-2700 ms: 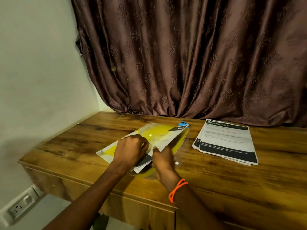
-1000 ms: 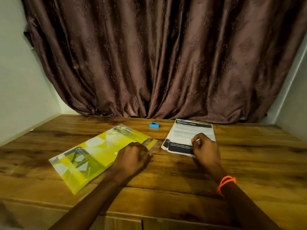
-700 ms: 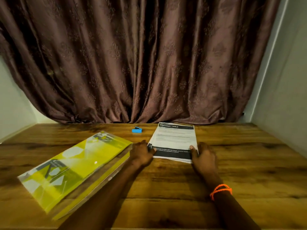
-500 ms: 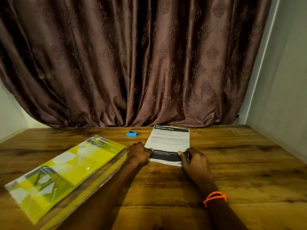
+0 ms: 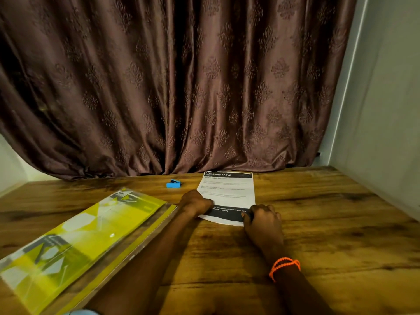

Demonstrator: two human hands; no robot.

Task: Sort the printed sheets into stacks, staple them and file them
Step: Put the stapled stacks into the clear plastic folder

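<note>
Seen from above a wooden desk point(image 5: 318, 223): right hand point(image 5: 263, 223) and left hand point(image 5: 196, 202) pinching the near corners of a stack of printed sheets point(image 5: 227, 194), fingers curled over its black bottom band. Left of the grip, a yellow plastic file folder point(image 5: 79, 233), already holding paper. Beyond the left hand, a small blue stapler point(image 5: 173, 184), untouched. Likely risk: loose sheets fanning or sliding apart on lifting, since no staple visibly binds the stack. Behind, a brown curtain point(image 5: 181, 87).
</note>
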